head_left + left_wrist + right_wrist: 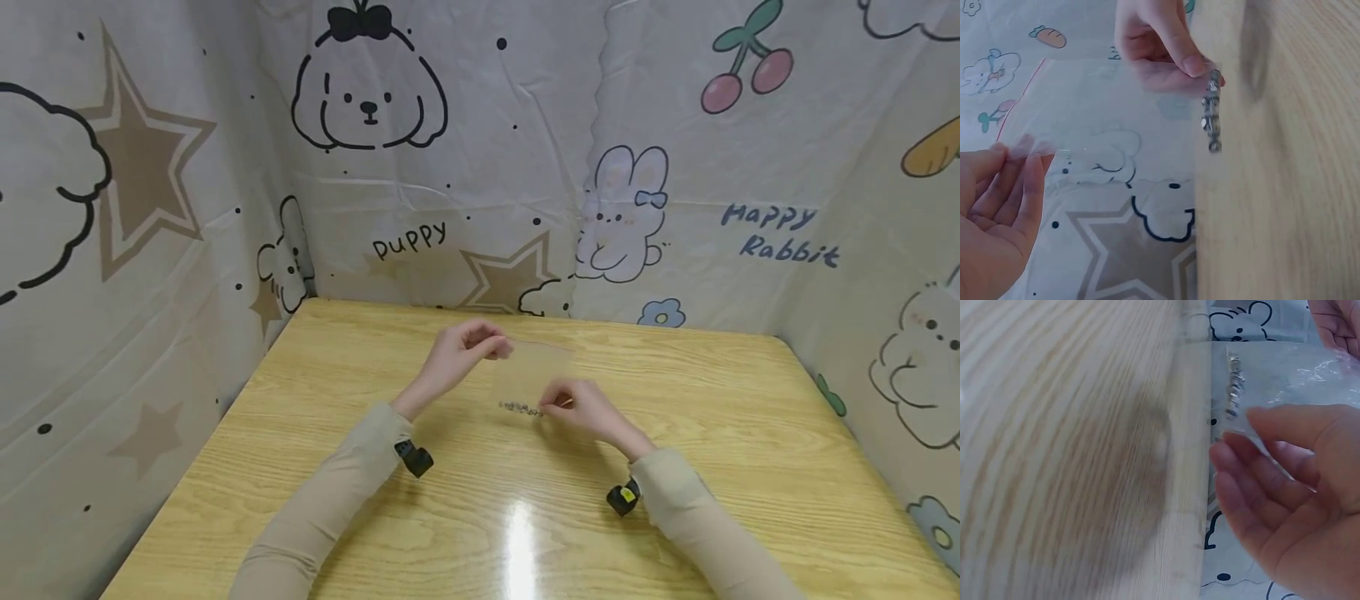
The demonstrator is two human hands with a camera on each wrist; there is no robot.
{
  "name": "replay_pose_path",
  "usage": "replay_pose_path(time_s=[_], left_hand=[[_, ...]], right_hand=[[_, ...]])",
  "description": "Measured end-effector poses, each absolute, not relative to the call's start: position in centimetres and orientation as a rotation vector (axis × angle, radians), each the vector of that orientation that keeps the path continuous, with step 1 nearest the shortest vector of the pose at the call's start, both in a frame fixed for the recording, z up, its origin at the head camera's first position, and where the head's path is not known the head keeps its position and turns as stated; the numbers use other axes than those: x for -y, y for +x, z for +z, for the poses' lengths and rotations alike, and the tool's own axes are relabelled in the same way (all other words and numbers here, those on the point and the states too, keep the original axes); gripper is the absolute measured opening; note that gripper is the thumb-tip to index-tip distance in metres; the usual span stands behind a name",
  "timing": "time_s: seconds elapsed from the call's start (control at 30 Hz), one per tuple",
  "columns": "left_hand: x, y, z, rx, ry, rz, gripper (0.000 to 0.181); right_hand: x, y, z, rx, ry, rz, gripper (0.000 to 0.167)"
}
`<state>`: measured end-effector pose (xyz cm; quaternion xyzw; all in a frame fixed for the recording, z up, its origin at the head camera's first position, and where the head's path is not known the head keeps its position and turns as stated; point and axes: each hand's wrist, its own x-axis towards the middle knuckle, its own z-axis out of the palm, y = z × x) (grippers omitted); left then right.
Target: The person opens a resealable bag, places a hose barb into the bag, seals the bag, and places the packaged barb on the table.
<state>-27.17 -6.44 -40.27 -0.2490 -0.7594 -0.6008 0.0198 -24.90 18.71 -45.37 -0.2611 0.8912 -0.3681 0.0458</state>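
Observation:
A clear zip bag [528, 371] with a thin red line along its top edge hangs above the table between both hands. Small shiny metallic pieces [1212, 112] lie in a row along its bottom; their exact kind is too small to tell. My left hand [468, 346] pinches the bag's upper left corner between thumb and fingers. Lower down, my right hand [581, 406] pinches the bottom right corner, close to the metallic pieces. In the right wrist view the thumb and fingertips [1260, 419] meet at that corner.
The wooden table [322, 367] reaches back to a patterned cloth [510, 167] that hangs behind it and on both sides. Each wrist carries a small black camera, one on the left [415, 458] and one on the right [622, 497]. Light glares off the table's front middle.

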Motion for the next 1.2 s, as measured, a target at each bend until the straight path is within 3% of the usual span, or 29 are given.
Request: replay_pose_path(time_s=[0.37,0.73,1.2], left_hand=[[7.9,-27.1,-39.8,2.359,-0.684,-1.939,0.015],[8.3,-28.0,-41.4,2.634,-0.441,-2.046,0.019],[7.0,-30.7,-42.8,2.758,-0.469,-2.059,0.022]], right_hand=[[-19.5,-23.4,-44.9,-2.529,-0.746,-1.331,0.006],[-19.3,-22.4,-45.8,-2.424,-0.591,-1.185,0.015],[-19.3,-22.2,-46.1,-2.505,-0.334,-1.171,0.015]])
